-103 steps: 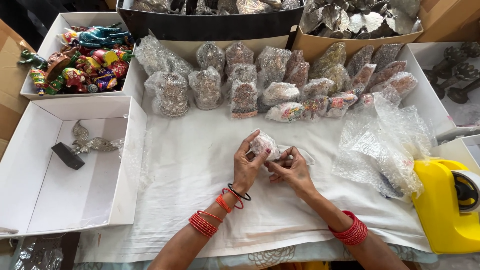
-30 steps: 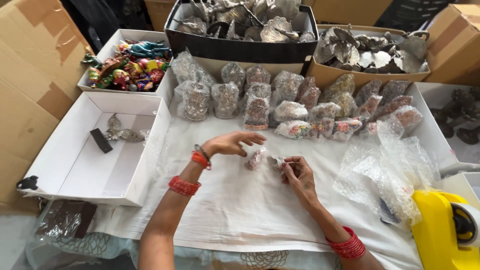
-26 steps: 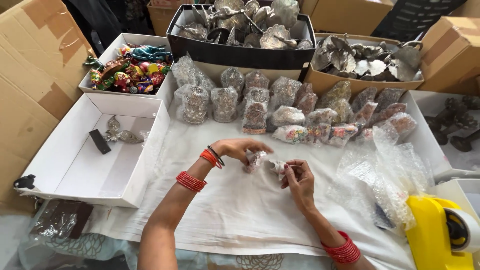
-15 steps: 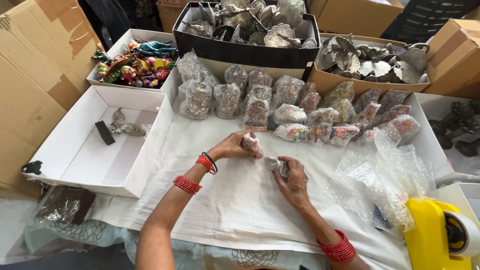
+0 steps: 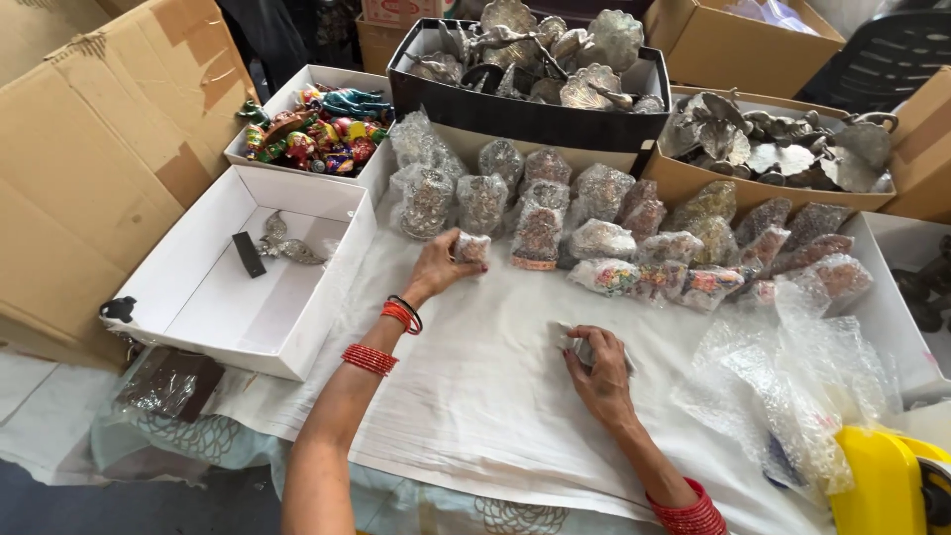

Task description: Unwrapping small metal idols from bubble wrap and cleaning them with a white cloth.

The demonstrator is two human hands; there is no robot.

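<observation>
White cloth covers the bench (image 5: 475, 416) in front of you. Your left hand (image 5: 441, 267) reaches forward, fingers closed around a small bubble-wrapped bundle (image 5: 472, 248), held upright at the near edge of the rows of wrapped bundles (image 5: 594, 223). It sits just in front of that row, almost touching the nearest wrapped pieces, so the row lies directly ahead of your left hand. Your right hand (image 5: 597, 372) rests on the cloth nearer to you, curled over a small grey wrapped piece (image 5: 580, 345) that peeks out past the fingertips; how tightly it is gripped you cannot tell.

Left of your left arm stands an open white cardboard box (image 5: 198, 297), holding a small black block (image 5: 248, 254) and a silvery metal figure (image 5: 282, 243). Behind it, a second white box holds brightly painted figurines (image 5: 312, 129). At the far edge, a black tray (image 5: 515, 109) and a brown carton (image 5: 693, 183) carry grey metal shell-shaped pieces. To your right lie loose sheets of clear bubble wrap (image 5: 783, 386) and, at the corner, a yellow plastic tape dispenser (image 5: 882, 485). Large plain brown cardboard (image 5: 89, 149) leans at the far left.
</observation>
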